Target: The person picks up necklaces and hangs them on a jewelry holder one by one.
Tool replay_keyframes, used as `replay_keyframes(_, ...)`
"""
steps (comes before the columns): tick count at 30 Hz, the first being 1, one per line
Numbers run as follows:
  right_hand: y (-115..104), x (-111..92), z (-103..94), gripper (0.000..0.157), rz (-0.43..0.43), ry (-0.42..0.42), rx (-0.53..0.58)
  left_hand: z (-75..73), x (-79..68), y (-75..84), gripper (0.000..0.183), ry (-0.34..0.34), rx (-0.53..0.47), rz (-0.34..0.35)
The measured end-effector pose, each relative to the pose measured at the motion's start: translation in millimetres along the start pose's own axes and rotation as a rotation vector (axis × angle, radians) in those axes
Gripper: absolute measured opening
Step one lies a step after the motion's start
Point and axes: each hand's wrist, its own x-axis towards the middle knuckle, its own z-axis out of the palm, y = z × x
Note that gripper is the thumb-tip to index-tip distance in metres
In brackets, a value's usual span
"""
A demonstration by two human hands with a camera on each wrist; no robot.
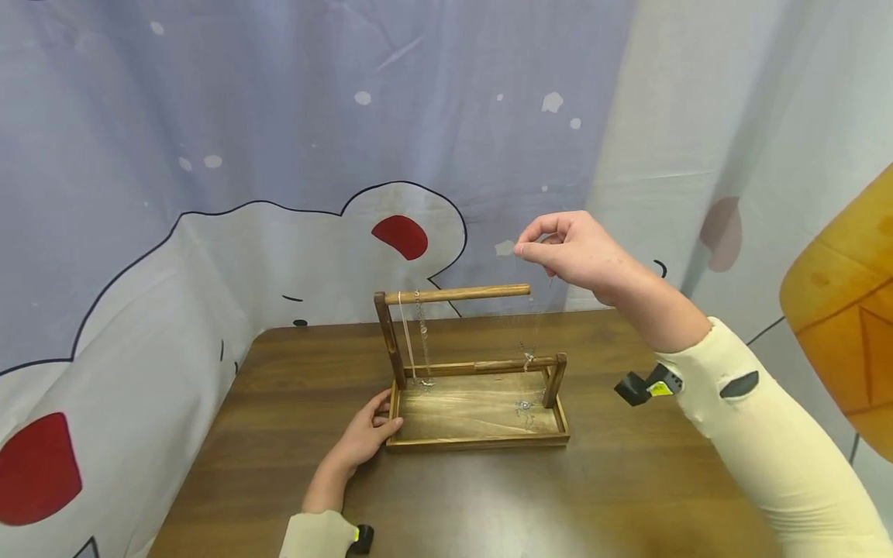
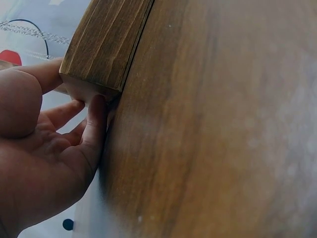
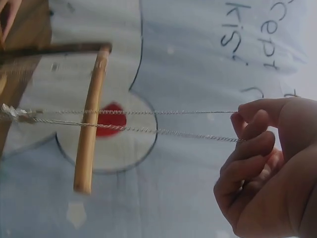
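Observation:
My right hand [image 1: 575,249], raised near the free right end of the stand's upper bar [image 1: 474,292], pinches a thin silver necklace [image 3: 198,136]. Two strands of its chain stretch down from the fingertips, and in the right wrist view they cross the bar. At their lower end is a blurred silver pendant [image 3: 15,114]. My left hand [image 1: 359,438] grips the left end of the wooden jewelry stand [image 1: 474,444], thumb at the tray's rim and fingers along its side. In the left wrist view, the wooden corner [image 2: 104,54] sits between thumb and fingers.
Two necklaces, a light one [image 1: 408,337] and a silver chain [image 1: 422,329], hang at the bar's left end. A small silver piece [image 1: 524,405] lies in the tray's right part. The stand is on a brown wooden table [image 1: 293,387], with a printed curtain [image 1: 279,248] behind.

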Motion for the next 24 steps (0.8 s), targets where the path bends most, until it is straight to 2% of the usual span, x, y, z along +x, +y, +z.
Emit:
replay_keyframes(4, 9.5, 5.3, -10.1, 0.013, 0.034, 0.038, -0.021, -0.4, -14.1, 21.5, 0.083, -0.008, -0.001, 0.05)
replay_keyframes(6, 16.7, 8.1, -14.7, 0.012, 0.053, 0.046, -0.015, 0.3, -21.7, 35.7, 0.081, 0.001, -0.014, 0.042)
replay_keyframes(10, 30.0, 13.8, -22.2, 0.011, 0.071, 0.052, 0.012, 1.7, -28.6, 52.0, 0.076, 0.019, 0.001, 0.022)
replay_keyframes(14, 38.2, 20.8, -25.3, 0.012, 0.088, 0.051, 0.015, 4.3, -28.7, 58.5, 0.072, 0.036, -0.003, -0.049)
replay_keyframes(17, 43.9, 26.0, -26.4, 0.013, 0.11, 0.051, -0.001, 6.7, -27.1, 60.9, 0.071, 0.043, 0.0, -0.07)
replay_keyframes(24, 59.1, 32.0, -25.9, 0.017, 0.179, 0.051, -0.028, 10.7, -24.5, 60.8, 0.071, 0.05, -0.006, -0.065)
